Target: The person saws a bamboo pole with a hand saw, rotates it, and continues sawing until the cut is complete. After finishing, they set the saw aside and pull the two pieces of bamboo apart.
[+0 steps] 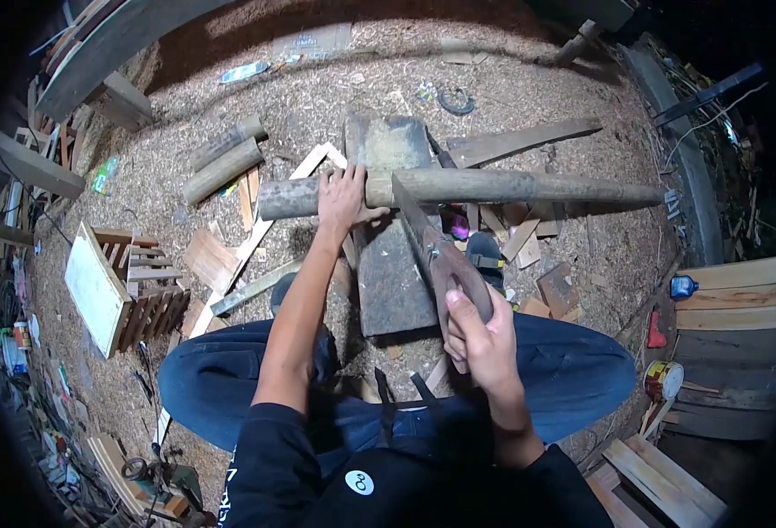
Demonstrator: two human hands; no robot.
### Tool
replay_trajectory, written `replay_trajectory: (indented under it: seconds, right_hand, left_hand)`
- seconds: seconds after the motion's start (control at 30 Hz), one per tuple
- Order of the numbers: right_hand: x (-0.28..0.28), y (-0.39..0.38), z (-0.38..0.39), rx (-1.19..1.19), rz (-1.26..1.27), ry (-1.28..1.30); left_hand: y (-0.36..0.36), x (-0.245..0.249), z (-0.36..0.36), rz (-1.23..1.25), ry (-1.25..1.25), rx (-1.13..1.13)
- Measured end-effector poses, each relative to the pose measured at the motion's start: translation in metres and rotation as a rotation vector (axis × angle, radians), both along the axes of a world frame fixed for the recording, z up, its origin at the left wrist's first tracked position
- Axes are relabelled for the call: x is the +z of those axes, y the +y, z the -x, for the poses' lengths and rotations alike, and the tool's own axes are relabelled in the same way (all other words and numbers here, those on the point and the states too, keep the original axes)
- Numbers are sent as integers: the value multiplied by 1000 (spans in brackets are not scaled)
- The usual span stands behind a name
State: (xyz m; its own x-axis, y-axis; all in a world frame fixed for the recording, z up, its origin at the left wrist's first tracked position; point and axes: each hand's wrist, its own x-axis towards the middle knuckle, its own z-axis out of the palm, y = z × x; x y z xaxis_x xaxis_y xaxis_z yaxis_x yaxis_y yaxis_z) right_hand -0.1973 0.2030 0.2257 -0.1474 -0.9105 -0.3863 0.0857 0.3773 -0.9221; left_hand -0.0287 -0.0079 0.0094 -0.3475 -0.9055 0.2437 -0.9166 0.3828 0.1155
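Observation:
A long bamboo pole (pixel 494 185) lies crosswise over a worn wooden block (pixel 397 277) between my legs. My left hand (pixel 342 201) presses on the pole's left part, fingers over its top and thumb spread along the near side. In my right hand (pixel 480 341) is the handle of a handsaw (pixel 419 225), the fingers wrapped through its grip. The blade slants up and away, its tip end against the pole just right of my left hand. Around the cut the bamboo looks paler than the darker left end.
Two short bamboo pieces (pixel 223 167) lie at the upper left. Beyond the pole rests a long tapered flat piece (pixel 529 141). A slatted wooden item with a white panel (pixel 96 286) stands left. Wood offcuts (pixel 212 260) and shavings cover the ground; a can (pixel 669 380) sits right.

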Motion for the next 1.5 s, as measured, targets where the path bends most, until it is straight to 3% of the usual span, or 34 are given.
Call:
replay_trajectory:
  seconds: [0.07,0.13,0.2,0.23,0.27,0.47,0.6,0.63,0.67,0.73,0.8,0.83,0.87,0.93,1.2,1.3,1.5]
  right_hand:
    - [6,-4,9,72,-57,-277]
    - [12,-10,9,83,-67,-228]
    - [15,-14,-2,142,96,202]
    - [24,-14,-9,180,75,327]
    - [29,-16,-7,179,83,326]
    - [55,-33,7,94,-54,-96]
    - [57,-35,3,126,-40,-50]
    - [47,-22,-4,100,-63,125]
    - [49,0,-13,104,-69,125]
    - [70,45,-21,99,283,362]
    - [100,81,11,81,82,372]
    - [112,62,4,-46,249,426]
    - [109,59,14,-3,105,203]
    - [79,43,11,-41,229,250]
    - [-67,-42,0,2,426,186]
    - [-115,-68,-7,-69,403,82]
    - [-153,-77,-15,-101,250,-22]
  left_hand:
    - [-19,0,-2,-98,-22,-1]
    - [-32,16,3,-477,-152,-54]
    - [-13,16,4,-427,-173,-50]
    - [-5,7,3,-229,-141,-77]
    - [2,1,0,-38,-111,-105]
    - [8,-9,-2,45,-95,-127]
    - [1,-10,-1,-7,-39,-138]
    - [-4,-10,-2,-19,-16,-132]
    - [-14,-9,-5,-25,-15,-129]
    - [-40,2,-6,-283,-103,-65]
    - [-45,-17,-7,-53,7,-126]
    - [-39,-7,-2,-132,-19,-98]
    - [-30,-4,0,-118,-24,-116]
    - [-19,-7,-5,42,53,-121]
    - [-14,-9,2,-91,-50,-45]
    - [-16,-8,-1,-131,-104,-54]
    - [-12,-9,-1,-89,-123,-83]
